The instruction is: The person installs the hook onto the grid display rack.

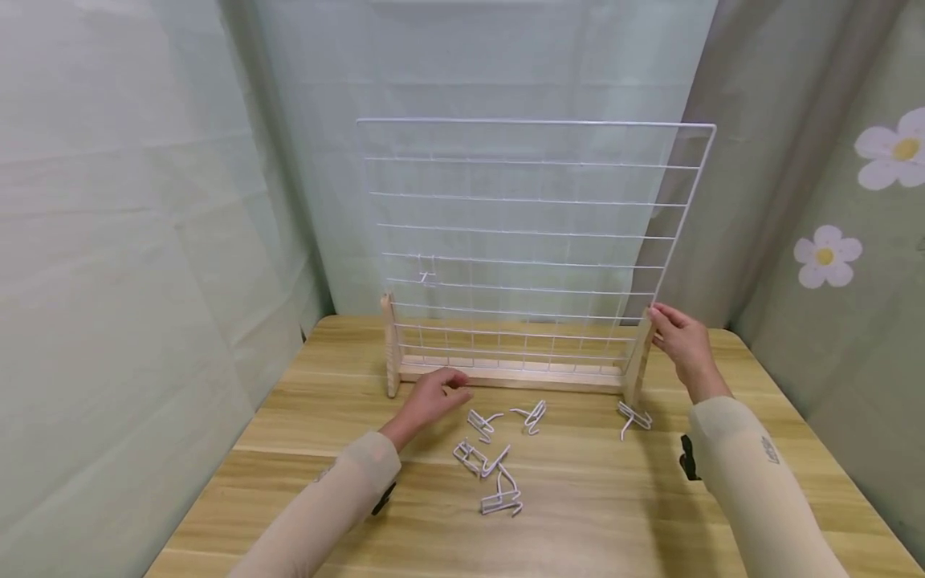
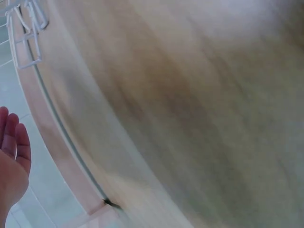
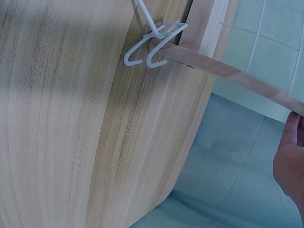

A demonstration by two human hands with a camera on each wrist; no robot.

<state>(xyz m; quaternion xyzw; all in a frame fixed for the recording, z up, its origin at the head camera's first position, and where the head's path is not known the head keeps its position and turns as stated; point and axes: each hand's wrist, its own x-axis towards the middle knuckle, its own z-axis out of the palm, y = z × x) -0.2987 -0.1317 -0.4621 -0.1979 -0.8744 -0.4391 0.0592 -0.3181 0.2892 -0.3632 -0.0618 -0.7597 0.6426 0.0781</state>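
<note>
A white wire grid [image 1: 535, 233] stands upright in a wooden base [image 1: 506, 377] with a post at each end. My right hand [image 1: 686, 345] pinches the top of the right wooden post [image 1: 637, 361] beside the grid's edge; the right wrist view shows the thumb against that post's end. My left hand [image 1: 432, 397] is in front of the base, fingers loosely bent and holding nothing. Close to it lie several white wire hooks [image 1: 535, 419]. Another hook [image 1: 634, 419] lies at the foot of the right post. One small hook [image 1: 427, 271] hangs on the grid's left part.
The wooden table [image 1: 303, 482] carries everything. Pale green cloth [image 1: 173, 201] hangs to the left and behind, and cloth with white flowers [image 1: 827, 257] hangs to the right. The left post [image 1: 390, 345] rises beyond my left hand.
</note>
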